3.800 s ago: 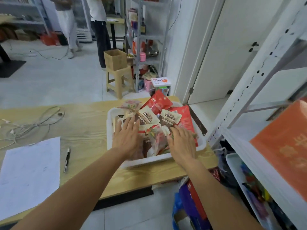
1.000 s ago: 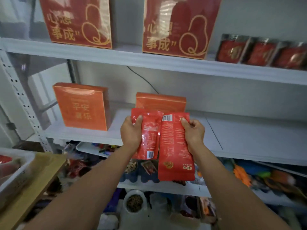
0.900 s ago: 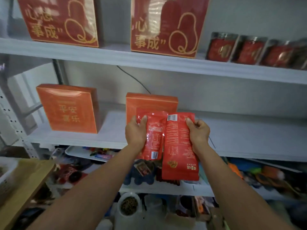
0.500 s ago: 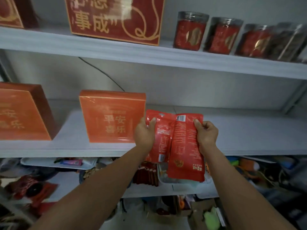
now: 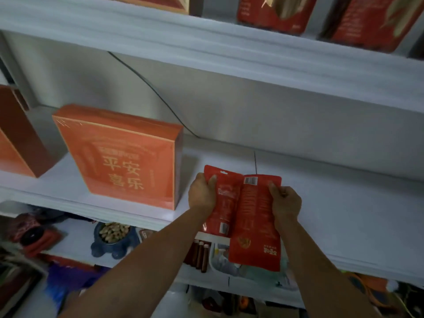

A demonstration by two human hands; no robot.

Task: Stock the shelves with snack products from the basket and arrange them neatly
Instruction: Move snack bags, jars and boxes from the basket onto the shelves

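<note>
The left hand (image 5: 202, 193) and right hand (image 5: 285, 203), fingers (image 5: 273, 187) pinching two packs (image 5: 254, 226), have moved up over the shelf (image 5: 344, 214). Nearly placed.

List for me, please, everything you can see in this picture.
Narrow red foil snack pouch: one, red, before the middle shelf's edge.
Wide red foil snack pouch: one, red, right of it, overlapping.
Orange cardboard box with gold characters: one, orange, upright on middle shelf.
Second orange box: one, orange, left edge, cut off.
White shelf boards: three, white, stacked levels.
Red containers: at least two, red, upper shelf.
Black cable: one, black, back wall.
Blue bowl of nuts: one, blue, lower shelf.
Left hand: grips narrow pouch.
Right hand: pinches wide pouch.
</note>
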